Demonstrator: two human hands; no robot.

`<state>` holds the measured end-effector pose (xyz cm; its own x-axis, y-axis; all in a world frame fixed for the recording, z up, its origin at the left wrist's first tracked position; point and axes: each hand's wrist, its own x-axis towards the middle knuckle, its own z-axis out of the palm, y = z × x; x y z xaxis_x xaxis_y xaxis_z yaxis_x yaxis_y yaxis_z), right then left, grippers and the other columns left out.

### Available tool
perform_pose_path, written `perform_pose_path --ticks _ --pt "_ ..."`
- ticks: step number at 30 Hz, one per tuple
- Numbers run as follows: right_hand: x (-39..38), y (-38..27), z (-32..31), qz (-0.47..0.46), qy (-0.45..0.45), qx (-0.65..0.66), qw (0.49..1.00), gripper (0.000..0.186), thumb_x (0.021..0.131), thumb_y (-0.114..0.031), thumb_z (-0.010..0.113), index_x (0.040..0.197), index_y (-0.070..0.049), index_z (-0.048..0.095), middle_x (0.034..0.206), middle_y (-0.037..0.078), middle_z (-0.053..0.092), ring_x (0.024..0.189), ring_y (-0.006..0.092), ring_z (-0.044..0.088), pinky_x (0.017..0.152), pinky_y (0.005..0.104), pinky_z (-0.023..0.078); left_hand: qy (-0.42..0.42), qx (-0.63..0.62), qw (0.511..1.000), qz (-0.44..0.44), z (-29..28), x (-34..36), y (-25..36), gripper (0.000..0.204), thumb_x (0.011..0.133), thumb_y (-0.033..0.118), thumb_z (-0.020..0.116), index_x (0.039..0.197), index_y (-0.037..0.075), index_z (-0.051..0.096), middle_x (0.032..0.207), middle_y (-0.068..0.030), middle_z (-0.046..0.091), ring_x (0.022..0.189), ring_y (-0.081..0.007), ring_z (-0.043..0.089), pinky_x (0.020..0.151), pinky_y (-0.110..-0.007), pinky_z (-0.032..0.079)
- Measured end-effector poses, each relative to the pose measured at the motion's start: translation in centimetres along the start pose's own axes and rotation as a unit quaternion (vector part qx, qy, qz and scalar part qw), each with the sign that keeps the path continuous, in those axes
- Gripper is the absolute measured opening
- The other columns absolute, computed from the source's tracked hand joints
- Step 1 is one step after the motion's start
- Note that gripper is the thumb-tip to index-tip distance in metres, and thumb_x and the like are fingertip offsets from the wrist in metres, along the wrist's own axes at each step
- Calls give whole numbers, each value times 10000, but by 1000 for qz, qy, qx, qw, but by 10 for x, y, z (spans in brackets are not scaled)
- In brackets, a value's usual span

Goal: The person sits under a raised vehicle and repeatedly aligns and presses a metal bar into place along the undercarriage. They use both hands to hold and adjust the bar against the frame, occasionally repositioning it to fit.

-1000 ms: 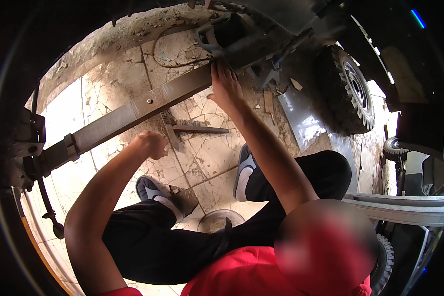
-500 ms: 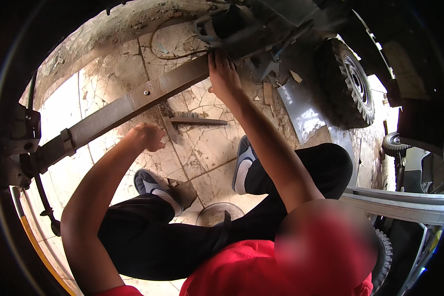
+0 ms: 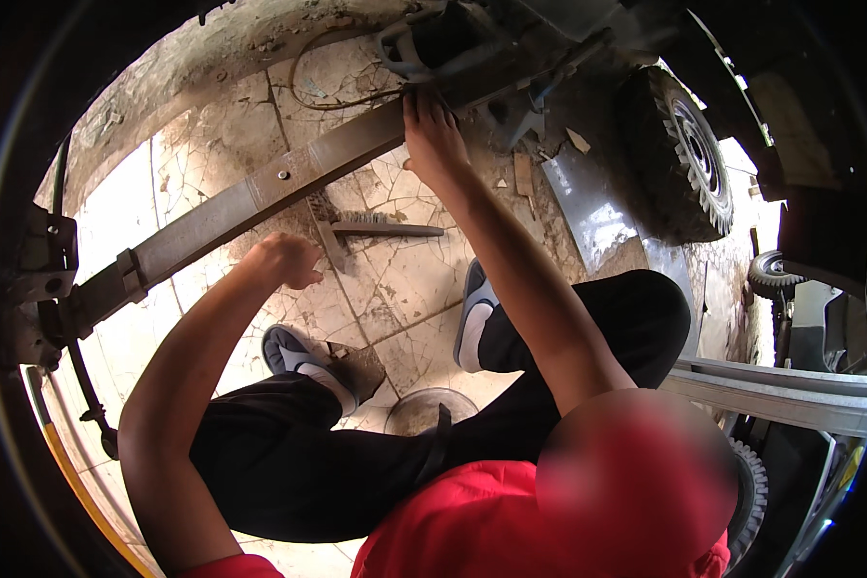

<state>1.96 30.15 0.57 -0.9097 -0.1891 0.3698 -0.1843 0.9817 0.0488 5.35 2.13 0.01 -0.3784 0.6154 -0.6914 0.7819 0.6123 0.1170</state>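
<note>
A long steel bar (image 3: 212,210) crosses the view diagonally from a bracket at the left, with a small bolt on its face. My right hand (image 3: 435,135) grips the bar near its upper right part, fingers over the top edge. My left hand (image 3: 291,260) hangs just below the bar, fingers bent and apart, nothing visible in it. Under the bar, a wire brush (image 3: 385,229) lies on the cracked tile floor, crossing a flat piece whose kind I cannot tell.
A treaded wheel (image 3: 684,154) stands at upper right, beside metal sheets (image 3: 588,222). A thin hose (image 3: 310,102) loops beyond the bar. Pale metal rails (image 3: 780,385) are at right. A round metal piece (image 3: 414,405) lies between my legs. Dark vehicle parts surround the view.
The whole scene has shifted slightly upward in the picture. My right hand stays on the bar; my left hand stays below it, with only slight finger movement.
</note>
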Motion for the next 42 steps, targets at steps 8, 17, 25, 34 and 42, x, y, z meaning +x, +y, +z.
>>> perform_pose_path --ticks 8,17,25,34,42 --pt "2 6 6 -8 3 -1 1000 672 824 -76 635 1438 64 399 1487 294 386 1392 391 405 1149 440 355 12 -15 1000 5 -15 -8 10 463 947 448 591 1165 50 682 1137 -166 713 1103 -339 667 945 -453 530" --pt "12 4 7 18 -23 -18 999 1118 577 -223 939 1471 46 324 1520 283 333 1421 390 370 1166 432 358 -36 3 999 -14 -7 9 6 445 919 441 637 1202 98 643 1140 -167 687 1104 -350 649 974 -463 505" --pt "-11 8 5 -9 2 -4 1000 1080 598 -169 914 1479 38 324 1520 278 340 1418 393 371 1164 437 354 -1 -1 1000 -2 -8 -4 7 491 960 463 579 1169 30 676 1137 -172 709 1114 -320 664 965 -443 521" --pt "6 1 9 14 38 -15 999 618 844 -84 615 1416 62 433 1466 267 424 1354 361 450 1115 419 391 -14 -10 1000 -3 -5 8 6 454 924 455 624 1199 94 634 1134 -169 690 1102 -352 649 962 -472 506" --pt "-6 5 4 5 -2 -17 1000 946 669 -148 858 1457 40 368 1509 262 357 1417 377 370 1160 421 353 -27 -2 1000 -3 -7 2 8 472 958 459 585 1179 52 676 1174 -168 700 1136 -337 652 969 -449 513"
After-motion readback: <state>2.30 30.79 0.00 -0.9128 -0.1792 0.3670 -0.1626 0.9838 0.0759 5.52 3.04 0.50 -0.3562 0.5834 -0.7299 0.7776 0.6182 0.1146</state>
